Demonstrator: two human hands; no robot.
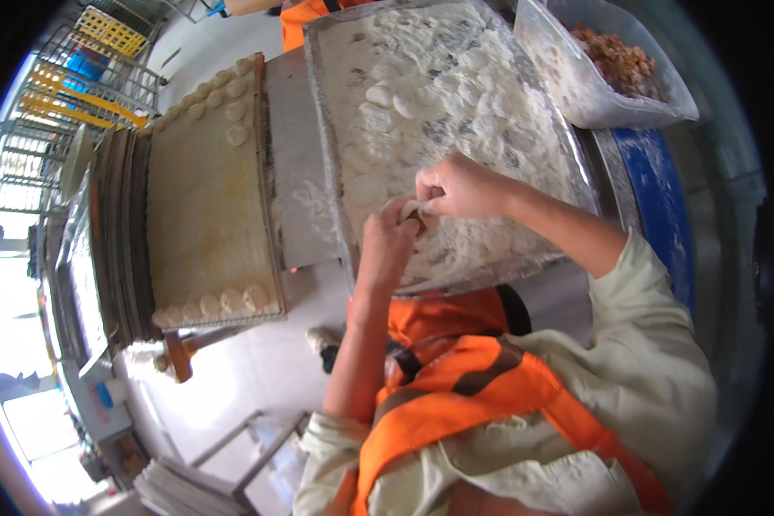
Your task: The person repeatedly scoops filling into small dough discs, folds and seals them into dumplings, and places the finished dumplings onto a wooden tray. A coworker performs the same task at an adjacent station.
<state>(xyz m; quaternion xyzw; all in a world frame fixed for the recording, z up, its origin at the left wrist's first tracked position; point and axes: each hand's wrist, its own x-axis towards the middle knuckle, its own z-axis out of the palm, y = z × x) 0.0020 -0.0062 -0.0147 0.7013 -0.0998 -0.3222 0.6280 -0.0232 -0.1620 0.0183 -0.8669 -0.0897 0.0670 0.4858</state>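
Note:
Over the near part of a floured metal tray (332, 161), my left hand (390, 242) cups a piece of dough (414, 209) with brownish filling showing in its opening. The fingertips of my right hand (455, 187) pinch the dough's edge, close beside the left thumb. Flat dough rounds (471, 90) lie under loose flour, mostly beyond my hands. At the upper right, a translucent plastic tub (619, 113) holds chunky brown filling (616, 58). To the left, formed dough pieces (232, 300) line the near edge of a flat tray (203, 206), with more along its far and right edges.
A stack of trays (126, 238) stands left of the flat tray. Blue surface (661, 206) shows below the tub. A wire rack with yellow crates (109, 32) is at the upper left. Another person in orange clothing (293, 26) stands beyond the floured tray.

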